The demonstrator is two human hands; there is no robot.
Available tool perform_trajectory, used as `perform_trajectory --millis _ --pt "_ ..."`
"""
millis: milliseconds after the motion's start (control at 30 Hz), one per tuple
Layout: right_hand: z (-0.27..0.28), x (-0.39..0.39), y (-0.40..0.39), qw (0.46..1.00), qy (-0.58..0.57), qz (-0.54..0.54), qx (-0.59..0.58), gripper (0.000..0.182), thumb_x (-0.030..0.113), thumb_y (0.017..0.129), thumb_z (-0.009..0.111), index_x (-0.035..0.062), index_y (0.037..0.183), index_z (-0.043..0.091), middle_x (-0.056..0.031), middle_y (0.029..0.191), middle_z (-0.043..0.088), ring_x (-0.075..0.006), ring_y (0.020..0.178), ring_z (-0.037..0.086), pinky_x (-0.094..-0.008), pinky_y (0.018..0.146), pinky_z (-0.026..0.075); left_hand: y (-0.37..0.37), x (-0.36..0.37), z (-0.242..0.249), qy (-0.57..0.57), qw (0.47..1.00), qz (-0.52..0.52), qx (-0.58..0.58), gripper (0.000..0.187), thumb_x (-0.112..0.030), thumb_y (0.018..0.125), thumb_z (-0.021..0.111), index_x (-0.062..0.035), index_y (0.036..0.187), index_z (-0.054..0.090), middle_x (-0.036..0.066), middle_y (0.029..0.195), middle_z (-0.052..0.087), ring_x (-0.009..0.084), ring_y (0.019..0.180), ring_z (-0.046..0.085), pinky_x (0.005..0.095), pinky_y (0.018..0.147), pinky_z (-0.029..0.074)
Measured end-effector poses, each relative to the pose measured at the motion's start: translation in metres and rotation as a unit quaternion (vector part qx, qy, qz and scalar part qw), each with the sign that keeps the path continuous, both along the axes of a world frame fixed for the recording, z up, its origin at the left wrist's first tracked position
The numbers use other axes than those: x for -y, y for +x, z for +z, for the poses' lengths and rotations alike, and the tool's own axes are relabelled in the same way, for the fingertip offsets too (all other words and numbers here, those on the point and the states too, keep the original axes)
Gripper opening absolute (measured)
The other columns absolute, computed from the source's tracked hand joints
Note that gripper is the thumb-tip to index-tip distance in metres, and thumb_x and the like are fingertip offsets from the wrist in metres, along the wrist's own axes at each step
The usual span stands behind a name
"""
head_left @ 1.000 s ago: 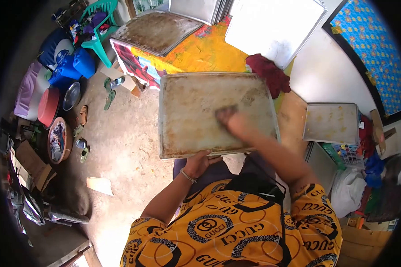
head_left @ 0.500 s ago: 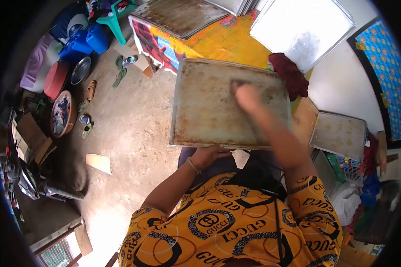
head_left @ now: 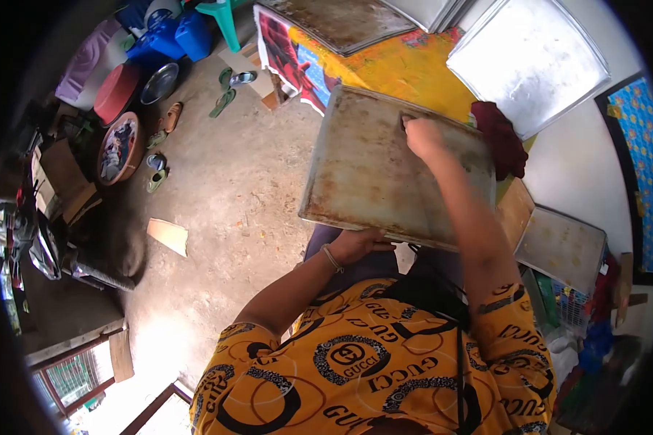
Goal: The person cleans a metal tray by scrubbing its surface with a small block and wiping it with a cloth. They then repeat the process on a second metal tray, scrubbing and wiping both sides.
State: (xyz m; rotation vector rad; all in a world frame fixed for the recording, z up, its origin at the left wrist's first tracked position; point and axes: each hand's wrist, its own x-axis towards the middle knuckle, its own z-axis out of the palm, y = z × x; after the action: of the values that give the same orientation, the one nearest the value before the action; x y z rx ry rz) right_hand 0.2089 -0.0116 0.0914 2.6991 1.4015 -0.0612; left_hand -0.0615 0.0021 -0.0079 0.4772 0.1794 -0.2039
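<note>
A worn baking tray with brown, rusty stains lies tilted over my lap, its far side by the yellow-covered table. My left hand grips its near edge from below, some fingers hidden under the rim. Near the far edge, my right hand is closed on a small dark piece pressed against the tray surface; its exact kind I cannot make out. A maroon cloth lies bunched beside the tray's right corner.
The table with a yellow cloth bears a dark stained tray. A shiny tray leans at the right, and another tray rests on a crate. Slippers, basins and cardboard are on the floor at left.
My right hand has slid toward the tray's far edge with the dark piece. The tray is tilted a bit more, and the whole view has shifted, putting things farther right.
</note>
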Motion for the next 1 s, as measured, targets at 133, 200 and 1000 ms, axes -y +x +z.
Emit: perform_trajectory --millis 133,200,1000 --pt "0.000 0.004 -0.127 0.980 -0.025 0.188 -0.060 0.028 0.021 0.091 0.039 0.0043 0.098 0.061 -0.0222 0.082 0.063 -0.0339 0.072 0.065 -0.0479 0.065 0.051 0.003 -0.007 0.002 0.425 0.890 0.006 0.164 0.048 -0.007 0.088 0.056 -0.0044 0.132 0.038 0.014 0.130 0.048 0.0318 0.120 0.047 0.0517 0.102 0.038" --pt "0.007 0.021 -0.189 0.927 0.022 0.374 0.024 0.022 0.016 0.088 0.043 0.0047 0.100 0.058 -0.0235 0.083 0.063 -0.0313 0.077 0.065 -0.0456 0.060 0.052 0.003 -0.009 0.006 0.401 0.901 0.016 0.164 0.047 -0.007 0.088 0.056 -0.0049 0.132 0.038 0.013 0.129 0.049 0.0319 0.120 0.048 0.0514 0.101 0.040" --pt "0.016 -0.101 -0.079 0.992 -0.021 0.110 -0.060 0.024 0.008 0.078 0.050 -0.0003 0.090 0.070 -0.0203 0.096 0.066 -0.0336 0.088 0.066 -0.0450 0.076 0.053 0.006 0.000 -0.003 0.076 0.996 0.018 -0.034 0.040 -0.001 0.088 0.051 0.0001 0.126 0.040 0.017 0.126 0.048 0.0317 0.114 0.051 0.0494 0.093 0.049"
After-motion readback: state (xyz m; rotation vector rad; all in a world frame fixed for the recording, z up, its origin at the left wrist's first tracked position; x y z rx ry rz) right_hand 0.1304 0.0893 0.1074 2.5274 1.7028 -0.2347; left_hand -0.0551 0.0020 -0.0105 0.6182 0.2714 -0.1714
